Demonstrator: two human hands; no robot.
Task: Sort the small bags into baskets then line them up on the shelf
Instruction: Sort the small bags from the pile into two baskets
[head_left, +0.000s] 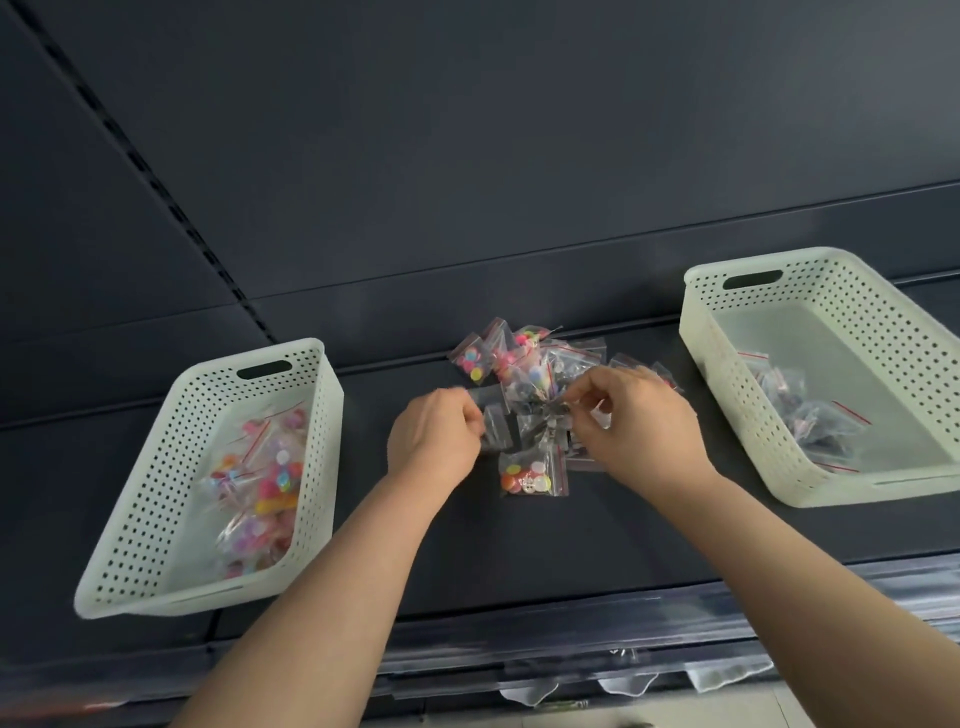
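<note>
Your left hand (439, 441) and right hand (644, 431) work at the middle of the shelf (519, 545), left fingers pinched on a clear bag (496, 435), right fingers pinched on a dark-filled bag (545, 415), both at the near edge of the pile of small bags (524, 358). At 8 o'clock the left basket (150, 493) holds colourful bags; at 3 o'clock the right basket (857, 312) holds dark ones.
</note>
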